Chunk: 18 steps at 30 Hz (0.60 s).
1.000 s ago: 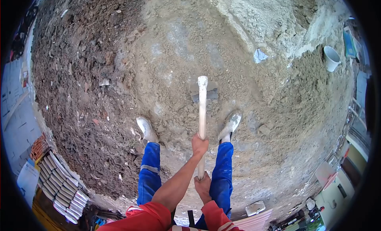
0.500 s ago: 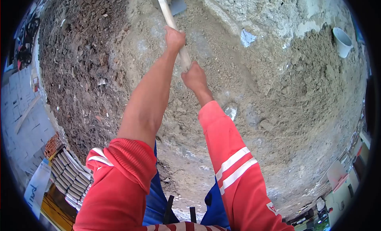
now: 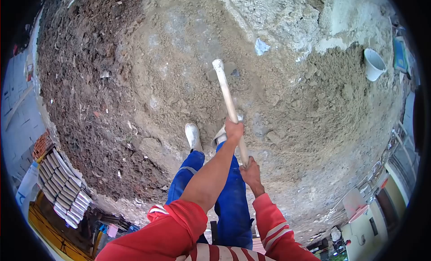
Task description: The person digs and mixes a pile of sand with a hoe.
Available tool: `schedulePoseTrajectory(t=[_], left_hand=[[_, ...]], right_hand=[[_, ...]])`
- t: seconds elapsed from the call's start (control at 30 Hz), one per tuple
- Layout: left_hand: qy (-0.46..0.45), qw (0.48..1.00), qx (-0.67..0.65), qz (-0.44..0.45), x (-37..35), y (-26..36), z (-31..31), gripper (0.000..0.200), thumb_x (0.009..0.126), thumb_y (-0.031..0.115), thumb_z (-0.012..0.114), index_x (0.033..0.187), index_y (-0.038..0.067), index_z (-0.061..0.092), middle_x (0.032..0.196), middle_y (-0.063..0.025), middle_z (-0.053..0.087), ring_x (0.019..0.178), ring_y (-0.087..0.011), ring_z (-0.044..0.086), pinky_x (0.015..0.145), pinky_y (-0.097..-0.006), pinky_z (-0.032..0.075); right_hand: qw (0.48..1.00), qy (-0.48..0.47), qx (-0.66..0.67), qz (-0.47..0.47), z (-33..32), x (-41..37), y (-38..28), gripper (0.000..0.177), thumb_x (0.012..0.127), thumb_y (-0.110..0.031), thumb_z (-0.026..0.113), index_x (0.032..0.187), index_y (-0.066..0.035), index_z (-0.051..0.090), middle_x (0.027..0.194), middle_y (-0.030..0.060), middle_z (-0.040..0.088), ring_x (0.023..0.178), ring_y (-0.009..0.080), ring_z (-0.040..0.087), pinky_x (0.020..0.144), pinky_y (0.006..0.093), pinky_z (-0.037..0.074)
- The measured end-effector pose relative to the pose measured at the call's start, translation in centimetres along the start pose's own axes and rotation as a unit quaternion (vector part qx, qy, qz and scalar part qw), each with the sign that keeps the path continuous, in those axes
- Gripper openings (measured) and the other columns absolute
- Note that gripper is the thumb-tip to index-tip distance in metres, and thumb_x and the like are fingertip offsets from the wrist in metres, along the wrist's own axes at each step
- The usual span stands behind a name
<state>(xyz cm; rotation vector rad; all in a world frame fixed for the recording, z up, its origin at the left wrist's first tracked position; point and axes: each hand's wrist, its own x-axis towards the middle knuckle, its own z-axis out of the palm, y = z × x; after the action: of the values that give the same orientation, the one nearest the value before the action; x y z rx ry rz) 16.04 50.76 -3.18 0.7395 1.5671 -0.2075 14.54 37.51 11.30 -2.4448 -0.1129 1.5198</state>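
My left hand [image 3: 234,129] is wrapped round the middle of a pale wooden handle [image 3: 228,96]. Lower down, near the handle's near end, my right hand [image 3: 251,172] grips it too. At the far end is a whitish tool head [image 3: 217,63], with a flat, soil-coloured blade [image 3: 229,69] low against the ground; its edges are hard to make out. Loose sandy soil [image 3: 193,41] lies around it. Two pale boots [image 3: 192,134] stand on the soil, one partly hidden behind my left hand and the handle.
Darker soil [image 3: 85,81] covers the left side. A crumpled pale scrap [image 3: 261,46] lies beyond the tool. At the right stands a white bucket [image 3: 374,64] beside a soil mound [image 3: 332,86]. Stacked bags or tubes [image 3: 63,184] and bricks [image 3: 41,145] are at the lower left.
Both hands have come down and nearer my body with the handle. The tool head has come into view, and the boots now show below.
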Motion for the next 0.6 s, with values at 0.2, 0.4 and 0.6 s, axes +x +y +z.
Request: schedulePoseTrajectory(t=[0.2, 0.4, 0.6], left_hand=[[-0.014, 0.984, -0.154, -0.092, -7.8, -6.3, 0.4, 0.018, 0.079, 0.005, 0.068, 0.092, -0.001, 0.057, 0.070, -0.0095, 0.062, 0.053, -0.0179, 0.059, 0.047, -0.0321, 0.049], [0.065, 0.983, -0.133, 0.105, -10.1, 3.0, -10.9, 0.018, 0.080, 0.008, 0.067, 0.087, -0.003, 0.055, 0.064, -0.0088, 0.060, 0.052, -0.0175, 0.061, 0.048, -0.0320, 0.049], [0.260, 0.900, 0.121, 0.330, -2.6, 18.5, -27.8, 0.041, 0.079, 0.014, 0.068, 0.110, -0.003, 0.046, 0.089, -0.0265, 0.064, 0.087, -0.0420, 0.065, 0.077, -0.0487, 0.050]], right_hand=[[0.996, -0.013, -0.089, -0.029, -2.7, -6.1, 6.9, 0.031, 0.073, -0.009, 0.064, 0.099, 0.003, 0.052, 0.080, 0.0291, 0.063, 0.079, 0.0472, 0.063, 0.074, 0.0516, 0.050], [0.993, -0.049, -0.051, -0.100, -0.3, -6.1, -4.3, 0.031, 0.077, -0.011, 0.065, 0.102, 0.002, 0.051, 0.078, 0.0279, 0.063, 0.080, 0.0453, 0.064, 0.071, 0.0482, 0.049], [0.925, -0.212, 0.220, -0.224, 14.8, 2.6, -21.5, 0.027, 0.080, -0.010, 0.064, 0.100, 0.004, 0.055, 0.069, 0.0095, 0.057, 0.054, 0.0169, 0.056, 0.049, 0.0342, 0.044]])
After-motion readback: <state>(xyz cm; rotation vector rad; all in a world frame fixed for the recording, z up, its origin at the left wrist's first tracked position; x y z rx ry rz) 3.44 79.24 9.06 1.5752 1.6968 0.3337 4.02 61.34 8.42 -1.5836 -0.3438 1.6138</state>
